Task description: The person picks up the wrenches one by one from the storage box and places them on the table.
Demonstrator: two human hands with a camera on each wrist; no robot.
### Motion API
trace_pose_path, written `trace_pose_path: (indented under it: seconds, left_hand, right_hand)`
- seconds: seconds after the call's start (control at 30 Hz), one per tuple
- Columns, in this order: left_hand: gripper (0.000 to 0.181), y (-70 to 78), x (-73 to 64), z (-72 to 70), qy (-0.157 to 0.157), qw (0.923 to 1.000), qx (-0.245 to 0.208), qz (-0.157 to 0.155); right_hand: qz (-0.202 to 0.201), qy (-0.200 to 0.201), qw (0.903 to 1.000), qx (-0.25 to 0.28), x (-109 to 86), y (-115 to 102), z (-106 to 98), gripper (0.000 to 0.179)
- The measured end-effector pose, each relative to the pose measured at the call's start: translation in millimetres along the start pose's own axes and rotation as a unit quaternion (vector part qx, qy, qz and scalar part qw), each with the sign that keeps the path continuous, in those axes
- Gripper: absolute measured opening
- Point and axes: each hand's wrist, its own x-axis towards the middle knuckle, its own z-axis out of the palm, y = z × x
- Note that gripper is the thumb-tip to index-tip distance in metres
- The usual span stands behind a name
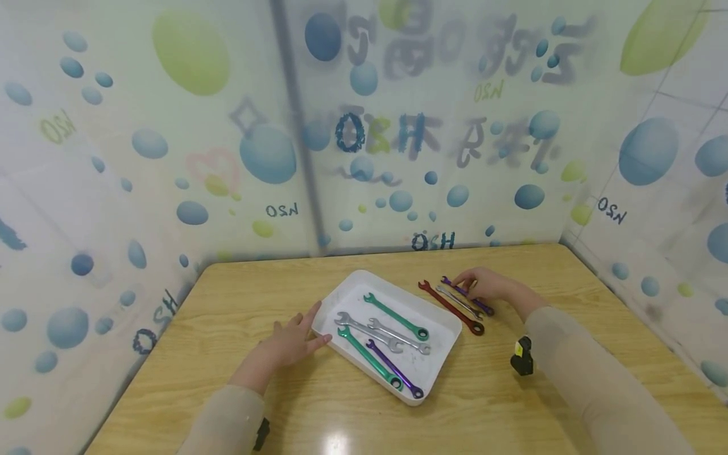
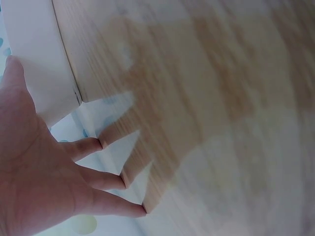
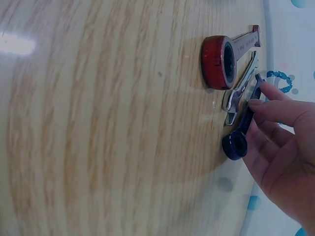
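Note:
My right hand (image 1: 486, 284) pinches a purple combination wrench (image 3: 235, 146) by its shank, thumb on one side and fingers on the other. Its ring end points toward me, low over the table. Beside it lie a slim silver wrench (image 1: 457, 301) and a larger red wrench (image 1: 452, 308). My left hand (image 1: 287, 341) has its fingers spread at the left corner of a white tray (image 1: 440, 319); its fingertips meet the tabletop in the left wrist view. Inside the tray are two green wrenches (image 1: 395, 316), two silver wrenches (image 1: 364, 327) and a purple wrench (image 1: 392, 365).
The wooden table (image 1: 227, 316) runs back to a patterned curtain (image 1: 364, 215), with more curtain along both sides. A dark wrist device (image 1: 522, 356) sits by the right sleeve. Light glares off the table near its front.

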Motion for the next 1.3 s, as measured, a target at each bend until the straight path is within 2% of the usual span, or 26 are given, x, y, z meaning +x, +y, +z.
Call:
trace_pose_path:
  seconds: [0.3,0.67,0.87,1.03,1.3]
  left_hand:
    - [0.086,-3.3,1.5,2.8,0.005,0.9999,0.002,0.011]
    - [0.089,-0.9,-0.8,0.6,0.004,1.0000,0.001,0.002]
    - [0.087,0.0,-2.8,0.3,0.000,1.0000,-0.009,-0.001]
    - [0.088,0.4,-3.2,0.0,0.000,1.0000,-0.010,0.002]
    - [0.088,-0.5,-1.0,-0.1,-0.002,1.0000,-0.005,-0.001]
  right_hand:
    - [-0.012,0.003,0.9998,-0.018,1.9,4.5,-0.1,0.042]
    - [0.012,0.008,0.9998,-0.010,-1.1,0.2,2.8,0.041]
    - [-0.009,0.019,0.9995,-0.023,-3.4,0.1,0.3,0.038]
    - [-0.013,0.022,0.9996,-0.011,-7.7,-1.4,-2.6,0.039]
    - [-0.034,0.028,0.9990,-0.013,-12.3,-19.4,-2.9,0.041]
